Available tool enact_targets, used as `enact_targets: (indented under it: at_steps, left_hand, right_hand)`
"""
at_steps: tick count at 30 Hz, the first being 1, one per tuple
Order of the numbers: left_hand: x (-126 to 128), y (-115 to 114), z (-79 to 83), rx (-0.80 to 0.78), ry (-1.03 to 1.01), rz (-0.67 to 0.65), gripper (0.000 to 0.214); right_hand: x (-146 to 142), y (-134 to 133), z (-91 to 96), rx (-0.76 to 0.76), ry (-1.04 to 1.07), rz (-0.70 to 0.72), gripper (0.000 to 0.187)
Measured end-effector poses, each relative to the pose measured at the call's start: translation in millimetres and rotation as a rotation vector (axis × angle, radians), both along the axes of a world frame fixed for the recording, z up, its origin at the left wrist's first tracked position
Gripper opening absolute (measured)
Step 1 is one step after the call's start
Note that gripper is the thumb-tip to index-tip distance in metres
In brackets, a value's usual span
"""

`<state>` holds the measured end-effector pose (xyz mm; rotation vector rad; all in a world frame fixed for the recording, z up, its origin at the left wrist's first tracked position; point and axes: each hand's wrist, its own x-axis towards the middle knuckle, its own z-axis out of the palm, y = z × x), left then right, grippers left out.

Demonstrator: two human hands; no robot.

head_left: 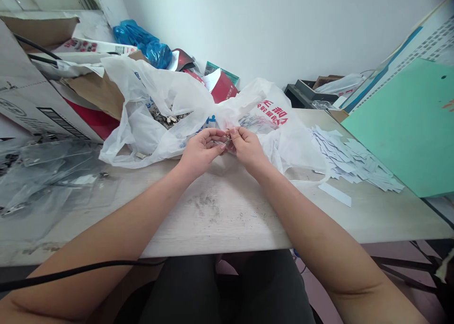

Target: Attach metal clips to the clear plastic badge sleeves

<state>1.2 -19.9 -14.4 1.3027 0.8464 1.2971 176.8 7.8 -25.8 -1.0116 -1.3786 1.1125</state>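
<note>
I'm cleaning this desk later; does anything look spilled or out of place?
Yes: dark specks dirty the pale tabletop near its front edge, like spilled grit. To the right, one white strip lies apart from the messy pile of paper slips.

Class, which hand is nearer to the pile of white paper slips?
Right. The right hand is to the left of the paper slips; the left hand is farther left.

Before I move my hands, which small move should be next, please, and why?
I would perhaps raise the small shiny item slightly toward you: fingers of the left hand and right hand meet around it and hide most of it, and white plastic bags lie just behind, where a dropped piece might be hard to find.
</note>
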Motion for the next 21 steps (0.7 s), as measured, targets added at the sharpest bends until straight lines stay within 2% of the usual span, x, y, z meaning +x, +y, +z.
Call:
enact_targets:
  at_steps: [5,10,13,18,21]
  left_hand:
    - [1.3,-1.0,2.2,-0.012,-0.015,-0.008,0.043]
    - [0.9,-1.9,4.2,-0.015,-0.025,-0.001,0.041]
    - [1.4,-2.3,2.5,-0.013,-0.016,0.004,0.043]
    - [1.8,-3.8,0.7,-0.018,-0.018,0.000,0.045]
    - [0.8,-3.3,0.7,-0.013,-0.008,0.008,0.043]
  right_hand:
    - [-7.3,-1.3,-5.1,0.042,0.077,-0.112,0.061]
    - [-10.5,-1.5,-6.0,0.053,0.115,-0.095,0.063]
    - [-9.6,-1.9,-6.2,0.048,0.056,-0.105,0.065]
    - [-3.6,-1.0,-6.2,0.120,-0.134,-0.184,0.055]
    - [-3.6,1.3,-6.5,0.127,-0.156,-0.171,0.061]
